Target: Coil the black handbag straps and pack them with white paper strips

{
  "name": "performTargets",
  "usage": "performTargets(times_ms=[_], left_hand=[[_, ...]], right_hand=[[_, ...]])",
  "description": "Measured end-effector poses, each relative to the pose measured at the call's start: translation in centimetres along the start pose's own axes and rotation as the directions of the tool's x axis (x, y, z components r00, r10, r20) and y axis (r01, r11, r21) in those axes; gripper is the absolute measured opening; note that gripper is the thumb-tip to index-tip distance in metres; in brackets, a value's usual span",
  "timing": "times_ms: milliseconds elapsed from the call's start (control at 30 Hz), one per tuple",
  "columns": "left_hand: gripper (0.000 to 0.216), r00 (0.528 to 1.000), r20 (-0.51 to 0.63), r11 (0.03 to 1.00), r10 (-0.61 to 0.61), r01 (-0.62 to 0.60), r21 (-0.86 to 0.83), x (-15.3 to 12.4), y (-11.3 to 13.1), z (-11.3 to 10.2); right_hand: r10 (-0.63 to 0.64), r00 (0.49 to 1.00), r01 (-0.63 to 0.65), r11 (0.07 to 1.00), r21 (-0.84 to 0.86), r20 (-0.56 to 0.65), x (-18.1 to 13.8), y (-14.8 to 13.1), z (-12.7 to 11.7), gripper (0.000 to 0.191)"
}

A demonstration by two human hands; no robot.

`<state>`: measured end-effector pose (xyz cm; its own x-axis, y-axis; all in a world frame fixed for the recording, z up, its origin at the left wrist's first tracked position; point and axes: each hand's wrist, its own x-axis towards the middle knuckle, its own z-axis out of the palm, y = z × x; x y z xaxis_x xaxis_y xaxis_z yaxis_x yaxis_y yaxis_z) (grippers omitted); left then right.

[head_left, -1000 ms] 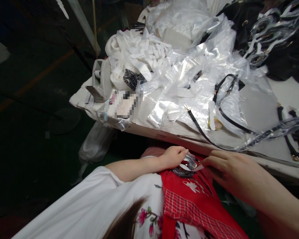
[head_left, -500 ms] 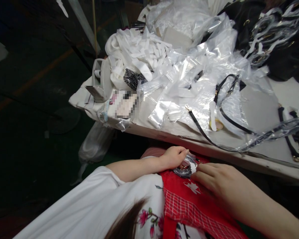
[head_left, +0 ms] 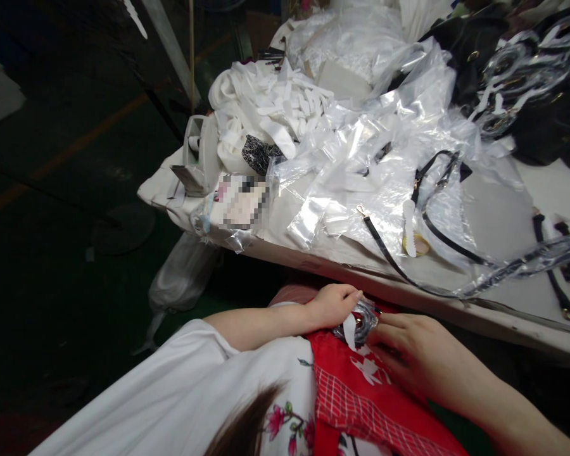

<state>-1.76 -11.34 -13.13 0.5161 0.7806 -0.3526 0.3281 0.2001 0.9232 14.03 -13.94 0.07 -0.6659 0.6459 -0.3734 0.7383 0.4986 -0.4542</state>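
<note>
My left hand (head_left: 333, 305) and my right hand (head_left: 411, 352) meet over my lap, just below the table's front edge. Between them they hold a coiled black strap wrapped in clear plastic (head_left: 361, 318), with a white strip hanging from it. The left fingers pinch its upper left side and the right fingers press on its right side. It rests on a red apron (head_left: 361, 386) with a white print. A long black strap with a gold clasp (head_left: 384, 244) lies on the table above my hands.
The table (head_left: 494, 212) is piled with clear plastic bags (head_left: 361, 152) and white strips (head_left: 270, 107). A grey tape dispenser (head_left: 197, 155) stands at its left corner. Black bags (head_left: 541, 101) and more black straps (head_left: 563, 272) lie at the right. Dark floor lies to the left.
My right hand has slid left onto the wrapped strap, closing the gap to my left hand. The white strip now hangs down beside the coil. The view shifted slightly.
</note>
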Motion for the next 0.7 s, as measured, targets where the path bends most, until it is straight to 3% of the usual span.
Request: performTargets(times_ms=[133,200,233,300,367,433,533,600,700], left_hand=[[0.034,1.000,-0.010,0.996,0.011,-0.012,-0.087,-0.1,0.2,0.2],[0.033,1.000,0.015,0.987,-0.008,0.010,-0.160,-0.1,0.2,0.2],[0.033,0.999,0.030,0.981,-0.026,0.031,-0.190,-0.1,0.2,0.2],[0.032,0.998,0.037,0.974,-0.053,0.060,-0.219,0.0,0.1,0.1],[0.032,0.997,0.032,0.971,-0.064,0.070,-0.227,0.0,0.0,0.1],[0.032,0.997,0.043,0.967,-0.071,0.079,-0.242,0.1,-0.2,0.2],[0.034,0.993,0.068,0.963,-0.095,0.109,-0.248,0.3,-0.4,0.5],[0.035,0.995,0.060,0.972,-0.081,0.092,-0.215,0.3,-0.5,0.7],[0.038,0.999,0.032,0.991,-0.039,0.043,-0.130,0.0,-0.2,0.5]], right_hand=[[0.041,0.986,-0.032,0.998,0.056,-0.159,-0.6,0.5,-0.1,0.014],[0.099,0.975,-0.057,0.976,0.209,-0.198,-1.2,0.8,-0.3,0.012],[0.134,0.977,-0.071,0.939,0.336,-0.167,-1.5,0.9,-0.2,0.017],[0.151,0.987,-0.089,0.799,0.594,-0.055,-2.0,1.2,0.4,0.046],[0.128,0.992,-0.079,0.703,0.707,-0.017,-2.1,1.5,1.7,0.066],[0.114,0.987,-0.014,0.775,0.632,-0.117,-1.6,1.4,3.5,0.061],[-0.004,0.958,0.100,0.942,0.319,-0.288,-0.3,1.0,6.0,0.043],[-0.073,0.926,0.136,0.980,0.146,-0.371,0.3,0.8,7.0,0.037],[-0.011,0.887,0.053,0.995,0.079,-0.461,0.2,1.0,7.4,0.025]])
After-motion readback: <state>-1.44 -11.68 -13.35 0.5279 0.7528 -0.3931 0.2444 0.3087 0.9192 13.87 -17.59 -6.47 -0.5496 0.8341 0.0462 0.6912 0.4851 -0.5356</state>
